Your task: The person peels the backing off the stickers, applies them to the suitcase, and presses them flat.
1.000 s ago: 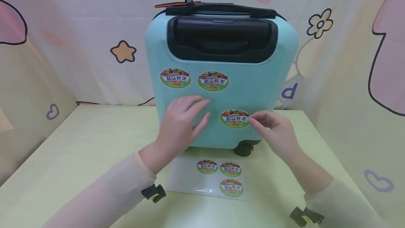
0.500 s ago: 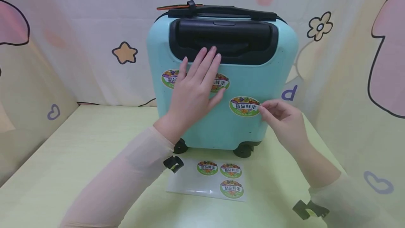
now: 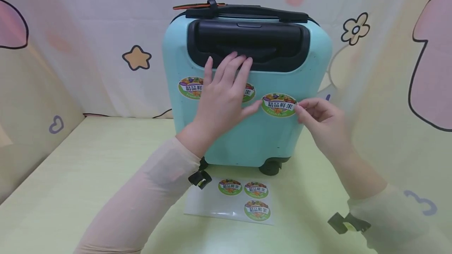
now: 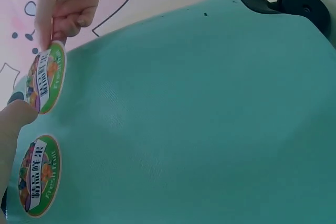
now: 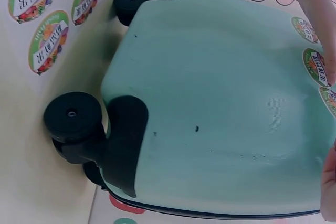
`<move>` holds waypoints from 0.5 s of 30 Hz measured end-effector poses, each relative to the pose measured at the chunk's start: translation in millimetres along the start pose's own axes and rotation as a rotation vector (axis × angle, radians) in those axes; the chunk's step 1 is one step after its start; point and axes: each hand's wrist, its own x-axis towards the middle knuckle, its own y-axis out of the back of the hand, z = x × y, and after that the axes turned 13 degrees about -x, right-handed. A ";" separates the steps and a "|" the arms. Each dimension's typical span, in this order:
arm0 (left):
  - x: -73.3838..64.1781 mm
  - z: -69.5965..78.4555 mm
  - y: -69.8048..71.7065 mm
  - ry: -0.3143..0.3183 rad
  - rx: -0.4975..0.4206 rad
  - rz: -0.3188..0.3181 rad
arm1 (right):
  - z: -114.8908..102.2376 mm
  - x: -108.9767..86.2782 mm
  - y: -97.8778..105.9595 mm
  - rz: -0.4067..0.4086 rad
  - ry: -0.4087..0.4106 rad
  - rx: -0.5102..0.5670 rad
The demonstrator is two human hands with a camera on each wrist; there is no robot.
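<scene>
A light teal suitcase [image 3: 247, 144] stands upright, its black handle recess [image 3: 289, 46] near the top. My right hand [image 3: 325, 124] pinches the right edge of an oval fruit sticker [image 3: 279, 106] between thumb and fingers, close over the shell at the upper right. Spread across the shell is my left hand [image 3: 222, 101], its fingertips over the lower part of the recess. Its thumb [image 4: 18, 113] lies at the sticker's near edge in the left wrist view. Two matching stickers are on the shell, the left one [image 3: 188, 88] and a second [image 3: 249, 92]; the left hand partly covers both.
On the pale table [image 3: 116, 160], a white sticker sheet [image 3: 208, 204] holding three oval stickers lies in front of the suitcase. Black wheels [image 3: 271, 167] show at the suitcase's bottom. A patterned curtain [image 3: 99, 50] hangs behind and at the sides.
My right hand has raised the sticker up and to the right, level with a point just below the stuck pair. The left hand has moved up from the lower shell to the handle recess.
</scene>
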 end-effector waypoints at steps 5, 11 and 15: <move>2.0 3.4 -3.1 0.049 0.003 -0.027 | -2.0 4.9 2.0 0.020 -0.013 -0.014; 1.9 3.8 -7.8 0.074 0.006 -0.018 | -3.3 8.7 1.1 0.007 -0.026 -0.042; 0.8 2.6 -7.5 0.075 0.011 -0.009 | -5.2 10.7 -1.4 -0.005 -0.019 -0.031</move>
